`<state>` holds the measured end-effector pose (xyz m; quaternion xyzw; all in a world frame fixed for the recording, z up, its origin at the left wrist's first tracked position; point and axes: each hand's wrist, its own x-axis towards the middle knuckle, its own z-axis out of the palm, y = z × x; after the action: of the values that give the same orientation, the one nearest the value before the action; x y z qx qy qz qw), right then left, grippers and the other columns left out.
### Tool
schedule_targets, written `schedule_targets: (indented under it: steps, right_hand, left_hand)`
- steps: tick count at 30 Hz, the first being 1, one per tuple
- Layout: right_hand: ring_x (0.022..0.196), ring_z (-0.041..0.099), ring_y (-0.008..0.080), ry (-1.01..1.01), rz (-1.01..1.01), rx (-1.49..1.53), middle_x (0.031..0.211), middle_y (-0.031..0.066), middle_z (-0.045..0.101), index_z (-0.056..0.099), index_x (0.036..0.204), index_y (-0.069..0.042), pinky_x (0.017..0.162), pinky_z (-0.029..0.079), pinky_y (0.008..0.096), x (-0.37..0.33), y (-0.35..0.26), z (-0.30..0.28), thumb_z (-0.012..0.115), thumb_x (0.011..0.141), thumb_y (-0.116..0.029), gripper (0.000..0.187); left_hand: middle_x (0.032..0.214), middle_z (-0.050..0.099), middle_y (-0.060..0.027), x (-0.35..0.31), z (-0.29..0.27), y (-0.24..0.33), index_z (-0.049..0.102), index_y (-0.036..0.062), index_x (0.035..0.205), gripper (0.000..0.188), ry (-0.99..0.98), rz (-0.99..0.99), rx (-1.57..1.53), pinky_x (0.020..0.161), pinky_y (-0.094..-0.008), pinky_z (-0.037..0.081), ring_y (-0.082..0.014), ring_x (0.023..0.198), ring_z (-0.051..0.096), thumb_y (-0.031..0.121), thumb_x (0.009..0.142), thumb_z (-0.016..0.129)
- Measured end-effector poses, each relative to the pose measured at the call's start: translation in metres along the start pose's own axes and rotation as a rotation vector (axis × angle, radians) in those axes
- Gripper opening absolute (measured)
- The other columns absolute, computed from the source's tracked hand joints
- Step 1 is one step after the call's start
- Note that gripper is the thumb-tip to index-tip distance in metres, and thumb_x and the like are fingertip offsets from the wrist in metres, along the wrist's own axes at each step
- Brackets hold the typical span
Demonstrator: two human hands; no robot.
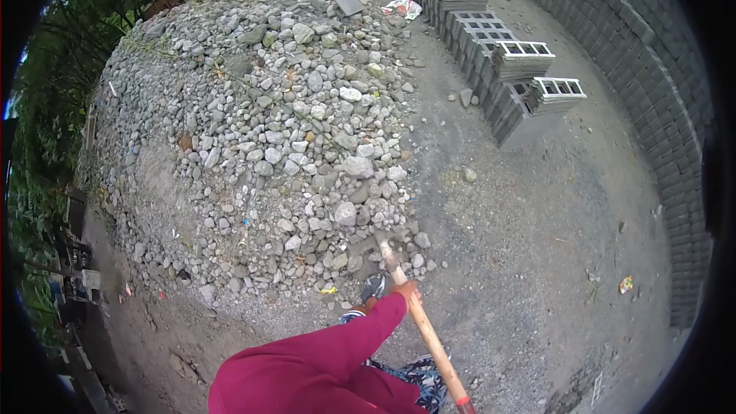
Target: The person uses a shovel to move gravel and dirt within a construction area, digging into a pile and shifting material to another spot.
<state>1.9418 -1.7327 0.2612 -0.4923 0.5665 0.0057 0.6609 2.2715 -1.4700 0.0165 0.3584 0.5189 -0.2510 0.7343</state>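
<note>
My left hand (406, 290), at the end of a magenta sleeve (330, 349), is wrapped round the pale wooden handle of a shovel (431, 335). The handle slants from the lower edge, where a red part shows, up to the foot of a heap of grey stones (307, 138). Its far end meets the stones, and the blade is mostly hidden there. A second stretch of magenta sleeve lies low in the picture; my right hand is out of sight. Just left of the handle, a shoe (373, 286) stands at the heap's edge.
Stacked hollow concrete blocks (525, 111) form a row at the upper right. Beyond them curves a long wall of stacked blocks (613, 46). Gravelly ground (529, 261) lies right of the heap, with a colourful wrapper (625, 284). Trees (46, 107) border the left.
</note>
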Motion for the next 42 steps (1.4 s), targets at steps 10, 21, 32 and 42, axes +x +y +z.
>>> schedule_targets:
  steps: [10,21,32,42]
  right_hand:
    - [0.083,0.062,0.0221,-1.331,-0.103,0.353,0.088,0.0096,0.059,0.050,0.099,-0.003,0.075,0.050,0.0369,-0.172,-0.168,0.516,0.063,0.082,-0.003,0.021]
    - [0.051,0.054,0.0125,-0.433,-0.085,-0.073,0.069,0.0075,0.059,0.058,0.087,0.001,0.048,0.045,0.0244,0.110,-0.089,0.119,0.060,0.068,-0.003,0.019]
    - [0.042,0.046,0.0105,0.286,0.069,-0.255,0.057,0.0013,0.049,0.057,0.081,-0.005,0.036,0.038,0.0245,0.197,-0.041,-0.201,0.061,0.081,-0.018,0.013]
    - [0.037,0.039,0.0063,0.811,-0.135,-0.638,0.049,-0.0019,0.044,0.050,0.067,-0.009,0.033,0.029,0.0236,0.280,-0.168,-0.277,0.060,0.085,-0.026,0.027]
  left_hand:
    - [0.064,0.056,-0.0087,-0.188,-0.060,0.630,0.051,0.0045,0.087,0.024,-0.028,0.786,0.301,0.049,-0.0364,0.049,-0.0224,0.049,0.053,0.025,0.077,0.058]
    - [0.063,0.054,-0.0142,0.017,-0.092,0.047,0.050,-0.0017,0.085,0.022,0.536,0.347,-0.123,0.047,-0.0428,0.050,-0.0278,0.049,0.053,0.017,0.077,0.057]
    - [0.066,0.047,-0.0064,0.056,0.030,-0.254,0.046,0.0059,0.087,0.016,0.348,-0.095,-0.071,0.048,-0.0415,0.048,-0.0209,0.051,0.049,0.016,0.081,0.057]
    - [0.072,0.048,-0.0067,0.169,0.253,-0.493,0.049,0.0071,0.087,0.017,0.010,-0.666,-0.228,0.057,-0.0439,0.049,-0.0220,0.058,0.051,0.014,0.079,0.062]
